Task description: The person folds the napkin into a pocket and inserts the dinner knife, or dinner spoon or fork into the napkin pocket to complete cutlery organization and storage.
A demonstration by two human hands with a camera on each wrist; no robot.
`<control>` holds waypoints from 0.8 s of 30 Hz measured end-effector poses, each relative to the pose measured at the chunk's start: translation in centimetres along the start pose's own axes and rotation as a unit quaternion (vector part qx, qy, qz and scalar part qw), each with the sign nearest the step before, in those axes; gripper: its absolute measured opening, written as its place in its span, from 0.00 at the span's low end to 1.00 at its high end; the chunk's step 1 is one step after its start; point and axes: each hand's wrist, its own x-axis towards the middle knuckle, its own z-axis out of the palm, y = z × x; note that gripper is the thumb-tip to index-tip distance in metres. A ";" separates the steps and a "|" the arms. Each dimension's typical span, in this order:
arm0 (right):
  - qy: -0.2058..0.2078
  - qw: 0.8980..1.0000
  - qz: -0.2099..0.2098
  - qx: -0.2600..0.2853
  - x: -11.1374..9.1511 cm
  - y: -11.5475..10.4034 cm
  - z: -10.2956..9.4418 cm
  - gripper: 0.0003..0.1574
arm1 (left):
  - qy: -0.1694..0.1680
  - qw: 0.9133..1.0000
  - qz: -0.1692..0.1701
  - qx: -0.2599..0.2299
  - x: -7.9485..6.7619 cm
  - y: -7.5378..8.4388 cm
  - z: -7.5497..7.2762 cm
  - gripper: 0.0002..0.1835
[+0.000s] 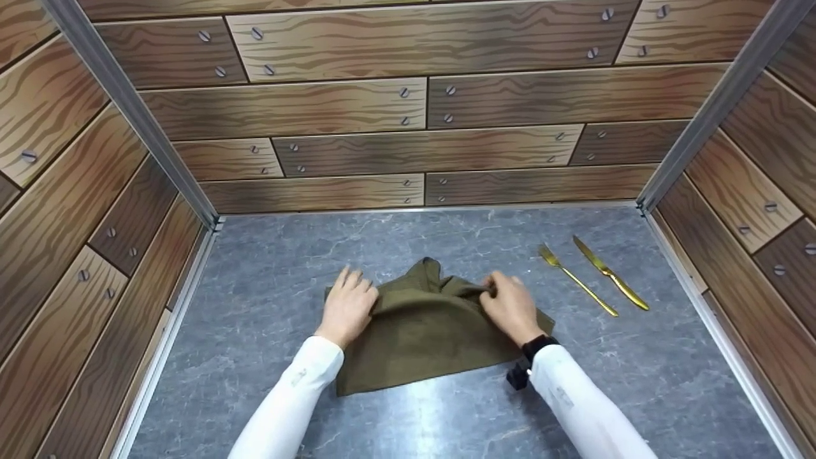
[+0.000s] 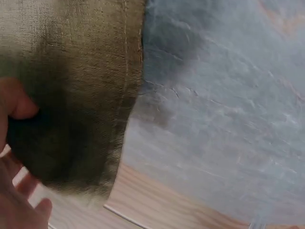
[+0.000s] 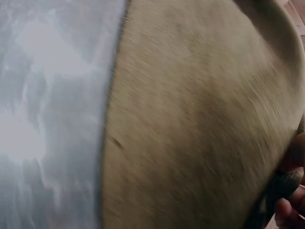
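An olive-brown cloth [image 1: 427, 338] with a stitched hem lies rumpled on the grey surface, its far part bunched and raised in folds. My left hand [image 1: 347, 303] pinches its far left portion. In the left wrist view, the thumb [image 2: 21, 102] lies on the near face of the cloth [image 2: 81, 71], with the other fingers beyond its edge. On the far right part, my right hand [image 1: 510, 306] holds a fold between thumb and fingers. The right wrist view shows the cloth [image 3: 190, 114] bulging up, with those fingertips [image 3: 288, 214] partly visible at the lower right.
To the right of the cloth lie a gold fork [image 1: 580, 280] and a gold knife [image 1: 610, 272], roughly parallel. The grey marbled tabletop [image 1: 255, 357] is bounded by wood-patterned walls [image 1: 344, 102] at the back and both sides, with metal edging [image 1: 169, 341].
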 end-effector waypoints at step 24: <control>0.023 0.994 0.103 0.017 -0.2 5.4 -2.7 0.11 | -0.196 0.941 -0.179 -0.209 -0.6 1.1 -0.1 0.15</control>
